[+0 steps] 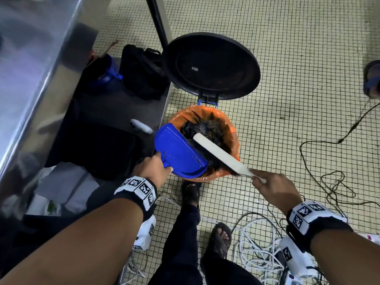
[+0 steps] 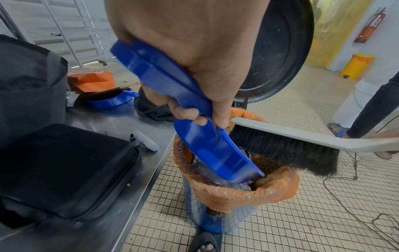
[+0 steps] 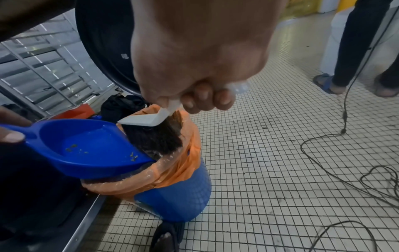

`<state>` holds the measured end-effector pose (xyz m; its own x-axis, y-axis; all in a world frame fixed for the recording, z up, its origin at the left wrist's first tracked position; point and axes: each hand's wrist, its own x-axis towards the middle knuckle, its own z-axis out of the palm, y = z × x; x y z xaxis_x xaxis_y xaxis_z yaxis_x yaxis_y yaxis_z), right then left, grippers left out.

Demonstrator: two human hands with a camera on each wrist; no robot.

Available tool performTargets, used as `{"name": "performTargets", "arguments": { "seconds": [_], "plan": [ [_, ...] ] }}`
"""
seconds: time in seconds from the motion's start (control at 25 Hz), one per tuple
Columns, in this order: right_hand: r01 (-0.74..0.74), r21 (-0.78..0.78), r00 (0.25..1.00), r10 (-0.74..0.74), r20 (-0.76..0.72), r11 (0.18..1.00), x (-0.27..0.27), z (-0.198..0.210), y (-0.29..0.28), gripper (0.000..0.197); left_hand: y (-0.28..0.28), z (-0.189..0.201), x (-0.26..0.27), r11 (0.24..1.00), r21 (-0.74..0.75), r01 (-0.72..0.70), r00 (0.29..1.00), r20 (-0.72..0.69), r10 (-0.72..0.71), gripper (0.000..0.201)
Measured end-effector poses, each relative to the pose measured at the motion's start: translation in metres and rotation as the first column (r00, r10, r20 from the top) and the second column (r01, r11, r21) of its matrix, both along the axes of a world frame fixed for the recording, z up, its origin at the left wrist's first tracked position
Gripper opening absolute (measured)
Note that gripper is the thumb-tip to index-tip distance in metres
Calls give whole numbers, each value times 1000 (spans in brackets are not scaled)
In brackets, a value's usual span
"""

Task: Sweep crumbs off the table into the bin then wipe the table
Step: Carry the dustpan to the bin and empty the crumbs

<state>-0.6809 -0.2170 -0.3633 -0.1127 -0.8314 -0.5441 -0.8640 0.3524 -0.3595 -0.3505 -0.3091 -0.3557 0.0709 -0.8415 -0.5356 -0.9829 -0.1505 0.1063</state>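
Note:
My left hand (image 1: 153,168) grips the handle of a blue dustpan (image 1: 178,151), tilted with its lip over the open bin (image 1: 230,128). The bin is blue with an orange liner (image 2: 237,196) and its black lid (image 1: 211,64) stands raised. My right hand (image 1: 267,184) holds the white handle of a black-bristled brush (image 1: 222,153), whose bristles (image 2: 280,150) lie against the dustpan's mouth above the bin. A few crumbs (image 3: 132,156) cling inside the dustpan (image 3: 86,146). My foot (image 1: 190,192) sits at the bin's base.
A steel table edge (image 1: 37,93) runs at the left, with a lower shelf (image 2: 121,122) holding black bags (image 1: 141,68), a black case (image 2: 60,170) and a white controller (image 2: 143,139). Cables (image 1: 257,239) litter the tiled floor. Another person's legs (image 3: 356,42) stand at right.

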Motion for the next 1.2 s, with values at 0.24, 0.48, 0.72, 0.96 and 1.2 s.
{"name": "performTargets", "arguments": {
  "seconds": [0.24, 0.48, 0.72, 0.96, 1.2],
  "plan": [
    [-44, 47, 999, 44, 1, 998, 3, -2, 1, 34, -3, -2, -4, 1000, -6, -7, 1000, -6, 7, 35],
    [113, -19, 989, -110, 96, 993, 23, -13, -5, 34, 1, -5, -6, 1000, 18, 13, 1000, -13, -13, 42],
    [138, 11, 988, -138, 74, 990, 37, -19, -12, 36, 4, 0, -5, 1000, 9, 2, 999, -35, -2, 43],
    [100, -48, 985, -92, 149, 994, 45, -20, -20, 36, 0, 1, -6, 1000, 7, 9, 1000, -24, -8, 39],
    [256, -32, 958, -249, 138, 966, 46, -21, -18, 37, -3, 3, -6, 1000, -20, -8, 999, -54, 7, 41]
  ]
}}
